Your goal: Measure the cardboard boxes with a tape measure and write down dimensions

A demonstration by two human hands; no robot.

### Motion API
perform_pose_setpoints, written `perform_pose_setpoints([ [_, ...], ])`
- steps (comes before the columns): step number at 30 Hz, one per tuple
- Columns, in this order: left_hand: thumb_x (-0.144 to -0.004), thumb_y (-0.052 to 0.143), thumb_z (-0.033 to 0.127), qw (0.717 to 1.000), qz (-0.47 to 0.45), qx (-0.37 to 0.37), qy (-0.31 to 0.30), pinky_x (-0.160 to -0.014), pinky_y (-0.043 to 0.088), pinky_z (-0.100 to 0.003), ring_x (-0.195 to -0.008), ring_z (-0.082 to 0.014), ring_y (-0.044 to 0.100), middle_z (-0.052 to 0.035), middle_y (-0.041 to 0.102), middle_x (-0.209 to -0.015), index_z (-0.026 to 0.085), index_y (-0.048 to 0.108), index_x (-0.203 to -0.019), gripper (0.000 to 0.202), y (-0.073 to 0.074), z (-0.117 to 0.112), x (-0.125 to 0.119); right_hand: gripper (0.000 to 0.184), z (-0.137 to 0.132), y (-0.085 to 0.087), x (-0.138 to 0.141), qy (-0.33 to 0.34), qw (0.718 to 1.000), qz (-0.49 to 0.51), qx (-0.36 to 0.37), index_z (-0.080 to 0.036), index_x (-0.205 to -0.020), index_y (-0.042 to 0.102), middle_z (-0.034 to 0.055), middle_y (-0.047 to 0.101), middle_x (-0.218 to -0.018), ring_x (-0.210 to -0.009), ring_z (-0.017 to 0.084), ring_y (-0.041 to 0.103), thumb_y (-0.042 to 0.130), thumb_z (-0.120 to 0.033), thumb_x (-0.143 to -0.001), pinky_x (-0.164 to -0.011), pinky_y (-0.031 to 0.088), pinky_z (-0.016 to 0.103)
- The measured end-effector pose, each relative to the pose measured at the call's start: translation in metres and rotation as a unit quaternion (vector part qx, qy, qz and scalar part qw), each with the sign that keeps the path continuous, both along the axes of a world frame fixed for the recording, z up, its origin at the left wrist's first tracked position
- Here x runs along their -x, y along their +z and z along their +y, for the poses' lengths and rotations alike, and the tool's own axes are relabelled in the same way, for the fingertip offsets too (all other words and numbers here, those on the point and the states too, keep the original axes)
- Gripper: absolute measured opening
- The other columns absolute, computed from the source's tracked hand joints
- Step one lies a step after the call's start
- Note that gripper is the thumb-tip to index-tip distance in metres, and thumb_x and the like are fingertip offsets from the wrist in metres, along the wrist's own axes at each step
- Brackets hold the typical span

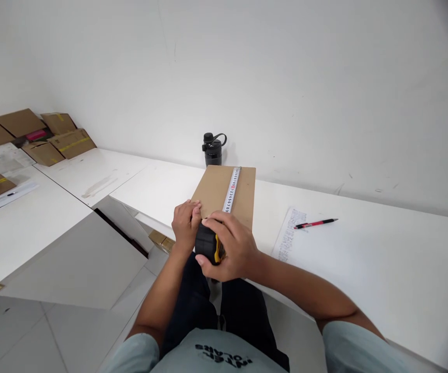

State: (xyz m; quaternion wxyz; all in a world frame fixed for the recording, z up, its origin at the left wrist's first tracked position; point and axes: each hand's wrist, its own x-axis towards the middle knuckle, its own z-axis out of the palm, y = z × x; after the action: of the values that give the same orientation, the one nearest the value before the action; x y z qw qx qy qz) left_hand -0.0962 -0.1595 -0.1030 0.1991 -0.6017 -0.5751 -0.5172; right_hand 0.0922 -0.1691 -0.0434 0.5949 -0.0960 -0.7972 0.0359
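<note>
A flat brown cardboard piece [220,191] lies on the white table [383,259], reaching to its near edge. A white measuring tape blade [232,189] runs along the cardboard from near edge to far edge. My right hand [232,247] is closed around the black and yellow tape measure case [208,247] at the cardboard's near edge. My left hand [185,223] grips the cardboard's near left corner with curled fingers.
A black bottle [213,149] stands behind the cardboard by the wall. A printed sheet [288,235] and a red and black pen [315,224] lie to the right. Opened cardboard boxes [53,137] and papers sit on the tables at far left.
</note>
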Motion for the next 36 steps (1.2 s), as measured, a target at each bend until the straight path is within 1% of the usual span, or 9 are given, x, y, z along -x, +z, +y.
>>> perform_pose_setpoints([
  [3, -0.112, 0.048, 0.04, 1.0, 0.007, 0.004, 0.004, -0.104, 0.06, -0.045, -0.111, -0.0238, 0.077, -0.0061, 0.084, -0.106, 0.025, 0.079, -0.101, 0.036, 0.0, 0.0, 0.0, 0.06, 0.002, -0.002, 0.002, -0.004, 0.999, 0.009, -0.031, -0.017, -0.137, 0.056, 0.0169, 0.068, -0.118, -0.107, 0.03, 0.072, 0.068, -0.044, -0.085, -0.086, 0.067, 0.044],
  [7, -0.112, 0.047, 0.036, 1.0, 0.019, -0.005, 0.002, -0.102, 0.061, -0.044, -0.107, -0.023, 0.077, -0.0059, 0.084, -0.104, 0.024, 0.079, -0.101, 0.036, 0.002, 0.0, -0.002, 0.059, 0.017, 0.001, -0.002, 0.01, 0.999, 0.035, 0.004, -0.019, -0.138, 0.057, 0.0181, 0.065, -0.125, -0.111, 0.031, 0.07, 0.068, -0.045, -0.086, -0.088, 0.065, 0.047],
  [10, -0.112, 0.046, 0.036, 1.0, 0.027, -0.012, -0.005, -0.101, 0.061, -0.044, -0.104, -0.0223, 0.078, -0.0053, 0.085, -0.102, 0.024, 0.078, -0.1, 0.036, 0.003, 0.001, -0.001, 0.056, 0.035, 0.003, -0.008, -0.002, 0.998, 0.052, 0.017, -0.021, -0.136, 0.058, 0.0186, 0.063, -0.129, -0.114, 0.033, 0.069, 0.07, -0.042, -0.086, -0.091, 0.064, 0.051],
  [15, -0.113, 0.046, 0.038, 0.999, 0.026, -0.026, -0.004, -0.101, 0.061, -0.043, -0.109, -0.0224, 0.078, -0.0062, 0.085, -0.105, 0.024, 0.078, -0.1, 0.037, 0.001, 0.003, 0.001, 0.045, 0.058, 0.005, -0.012, -0.027, 0.996, 0.073, 0.041, -0.022, -0.129, 0.06, 0.0171, 0.062, -0.124, -0.115, 0.033, 0.068, 0.068, -0.039, -0.088, -0.095, 0.062, 0.056],
  [17, -0.113, 0.046, 0.038, 0.999, 0.028, -0.03, -0.002, -0.1, 0.061, -0.043, -0.108, -0.0224, 0.078, -0.0063, 0.085, -0.104, 0.024, 0.078, -0.1, 0.037, 0.001, 0.004, 0.001, 0.045, 0.056, 0.006, -0.012, -0.025, 0.996, 0.071, 0.04, -0.022, -0.129, 0.06, 0.0168, 0.062, -0.124, -0.114, 0.033, 0.067, 0.068, -0.039, -0.088, -0.095, 0.062, 0.056],
  [23, -0.113, 0.045, 0.037, 1.0, 0.02, -0.022, -0.003, -0.101, 0.06, -0.043, -0.106, -0.022, 0.078, -0.0057, 0.085, -0.103, 0.024, 0.078, -0.1, 0.037, 0.001, 0.002, -0.002, 0.054, 0.034, 0.011, -0.016, 0.005, 0.999, 0.035, 0.03, -0.022, -0.135, 0.058, 0.0182, 0.06, -0.129, -0.115, 0.034, 0.068, 0.07, -0.04, -0.086, -0.092, 0.063, 0.055],
  [28, -0.112, 0.046, 0.036, 1.0, 0.001, -0.007, -0.024, -0.104, 0.059, -0.045, -0.107, -0.0229, 0.078, -0.0061, 0.084, -0.105, 0.024, 0.078, -0.102, 0.035, 0.005, -0.001, -0.006, 0.053, 0.03, 0.012, -0.015, 0.003, 0.999, 0.03, 0.02, -0.022, -0.135, 0.057, 0.017, 0.061, -0.123, -0.111, 0.032, 0.068, 0.07, -0.04, -0.086, -0.087, 0.065, 0.051],
  [32, -0.112, 0.046, 0.037, 1.0, -0.02, 0.023, 0.005, -0.106, 0.058, -0.045, -0.115, -0.024, 0.076, -0.0063, 0.084, -0.107, 0.025, 0.079, -0.102, 0.036, 0.005, -0.002, -0.009, 0.054, 0.022, 0.007, -0.007, 0.007, 0.999, 0.033, 0.028, -0.023, -0.133, 0.055, 0.0141, 0.062, -0.117, -0.104, 0.029, 0.069, 0.071, -0.04, -0.084, -0.079, 0.065, 0.045],
  [36, -0.112, 0.046, 0.04, 0.999, -0.033, 0.029, 0.025, -0.109, 0.057, -0.047, -0.117, -0.0248, 0.075, -0.0073, 0.084, -0.108, 0.026, 0.079, -0.102, 0.038, 0.0, 0.002, -0.008, 0.055, 0.01, 0.002, 0.0, 0.025, 0.999, 0.04, 0.023, -0.023, -0.13, 0.05, 0.0139, 0.064, -0.117, -0.107, 0.029, 0.069, 0.07, -0.037, -0.082, -0.083, 0.065, 0.045],
])
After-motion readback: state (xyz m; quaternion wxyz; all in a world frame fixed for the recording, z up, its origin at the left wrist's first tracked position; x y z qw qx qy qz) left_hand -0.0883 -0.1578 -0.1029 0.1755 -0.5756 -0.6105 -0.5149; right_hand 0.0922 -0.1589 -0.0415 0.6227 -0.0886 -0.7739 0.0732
